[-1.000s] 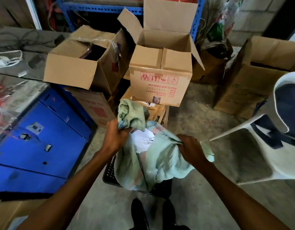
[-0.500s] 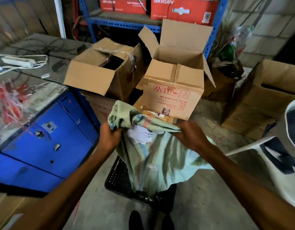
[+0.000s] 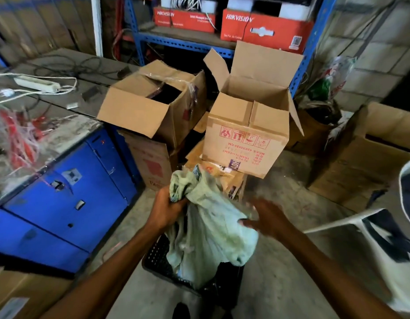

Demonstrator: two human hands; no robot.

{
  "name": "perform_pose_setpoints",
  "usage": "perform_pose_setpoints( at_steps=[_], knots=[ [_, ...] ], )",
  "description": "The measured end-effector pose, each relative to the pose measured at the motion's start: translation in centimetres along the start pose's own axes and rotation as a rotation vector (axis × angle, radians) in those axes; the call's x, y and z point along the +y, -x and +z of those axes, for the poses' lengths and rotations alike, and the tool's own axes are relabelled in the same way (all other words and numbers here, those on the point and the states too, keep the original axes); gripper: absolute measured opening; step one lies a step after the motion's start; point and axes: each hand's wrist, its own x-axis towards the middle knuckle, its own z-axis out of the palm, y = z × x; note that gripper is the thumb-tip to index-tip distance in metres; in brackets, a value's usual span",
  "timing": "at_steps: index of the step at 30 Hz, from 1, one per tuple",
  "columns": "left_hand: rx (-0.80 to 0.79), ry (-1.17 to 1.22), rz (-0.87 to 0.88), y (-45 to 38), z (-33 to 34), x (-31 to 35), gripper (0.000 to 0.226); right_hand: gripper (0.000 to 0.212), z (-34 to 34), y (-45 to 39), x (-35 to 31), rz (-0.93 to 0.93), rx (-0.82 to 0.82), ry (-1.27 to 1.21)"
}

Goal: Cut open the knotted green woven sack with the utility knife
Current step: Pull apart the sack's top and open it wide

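Observation:
The pale green woven sack [image 3: 208,229] hangs in front of me, its lower part resting in a black plastic crate [image 3: 158,259] on the floor. My left hand [image 3: 167,208] is shut on the bunched, knotted top of the sack. My right hand [image 3: 266,219] is blurred, fingers spread, just right of the sack and holding nothing. No utility knife shows anywhere in view.
Open cardboard boxes [image 3: 247,132] are stacked just beyond the sack, another box [image 3: 365,162] at right. A blue metal cabinet [image 3: 61,192] stands left under a cluttered bench. A white plastic chair [image 3: 383,238] is at right. Blue shelving [image 3: 183,42] holds red boxes behind.
My right hand has let go of the sack's top and moved away to the right with fingers open. The left hand still grips the knot; the view has tilted upward.

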Motion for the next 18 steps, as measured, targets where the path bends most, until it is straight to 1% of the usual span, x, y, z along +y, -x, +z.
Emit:
perform_pose_setpoints(
  at_steps=[1, 2, 3, 5, 7, 8, 9, 10, 11, 13, 14, 15, 16, 17, 18],
  knots=[
    [-0.022, 0.008, -0.003, 0.2, 0.0, -0.2, 0.034, 0.021, 1.1, 0.4, 1.0, 0.042, 0.036, -0.093],
    [-0.040, 0.005, 0.000, 0.3, 0.2, -0.2, 0.031, 0.014, 1.7, 0.6, 1.2, 0.061, 0.110, -0.189],
    [-0.041, -0.015, 0.003, 0.3, 0.4, 0.0, 0.027, 0.021, 1.9, 0.3, 0.9, 0.050, 0.214, -0.281],
    [0.011, -0.039, -0.015, -0.4, 0.2, 0.7, 0.021, 0.021, 0.1, -0.8, -0.8, -0.016, 0.416, -0.413],
    [0.124, 0.006, -0.021, -1.9, -1.0, 1.9, 0.020, 0.020, -3.9, -2.0, -3.4, -0.134, 0.577, -0.465],
    [0.196, 0.037, -0.002, -2.8, -1.8, 2.6, 0.020, 0.020, -5.8, -2.4, -4.8, -0.195, 0.621, -0.522],
    [0.257, 0.054, 0.022, -3.7, -2.6, 3.4, 0.020, 0.021, -7.6, -2.6, -6.3, -0.257, 0.652, -0.573],
    [0.284, 0.047, 0.043, -4.5, -3.3, 4.1, 0.021, 0.022, -8.8, -3.0, -7.5, -0.298, 0.657, -0.583],
    [0.267, -0.006, 0.057, -5.2, -3.7, 4.8, 0.020, 0.024, -9.4, -3.2, -8.7, -0.309, 0.604, -0.547],
    [0.198, -0.141, 0.059, -5.6, -4.3, 5.6, 0.015, 0.028, -9.8, -3.3, -10.6, -0.252, 0.391, -0.460],
    [0.227, -0.150, 0.052, -5.7, -4.8, 5.9, 0.011, 0.030, -10.3, -3.2, -11.3, -0.240, 0.348, -0.501],
    [0.307, -0.118, 0.062, -6.0, -5.3, 6.6, 0.010, 0.030, -11.3, -3.2, -12.0, -0.268, 0.402, -0.589],
    [0.392, -0.058, 0.100, -6.4, -5.9, 7.4, 0.011, 0.030, -12.8, -3.2, -12.8, -0.323, 0.514, -0.687],
    [0.435, -0.022, 0.150, -6.9, -6.3, 8.5, 0.014, 0.030, -14.5, -3.4, -13.6, -0.374, 0.619, -0.765],
    [0.415, -0.017, 0.190, -7.4, -6.5, 9.5, 0.017, 0.030, -15.9, -3.5, -14.2, -0.403, 0.668, -0.808]
  ],
)
